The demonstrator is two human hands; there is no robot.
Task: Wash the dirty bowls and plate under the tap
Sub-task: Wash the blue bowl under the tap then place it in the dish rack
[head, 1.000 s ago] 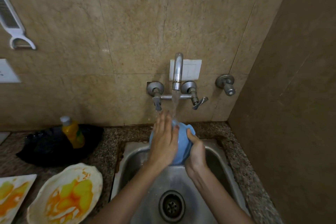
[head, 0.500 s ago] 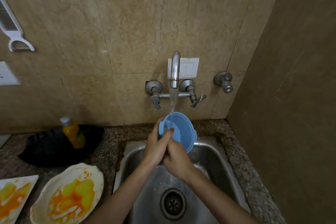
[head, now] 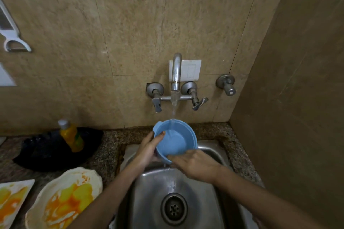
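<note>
Bowl (head: 175, 141) now turned open-side-up beneath the tap (head: 176, 72), rinsing inside; left hand (head: 147, 151) grips its rim, right hand (head: 195, 164) props it with straight fingers (head: 176, 159).

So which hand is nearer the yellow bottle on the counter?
Left. The left hand grips the blue bowl on its side facing the yellow bottle; the right hand touches the bowl's lower edge, farther off over the sink.

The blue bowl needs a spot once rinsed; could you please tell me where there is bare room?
Free: the steel sink floor around the drain, and the narrow granite strip beside the right wall. Crowded: the left counter, with the yellow bottle, stained dish and stained plate.
</note>
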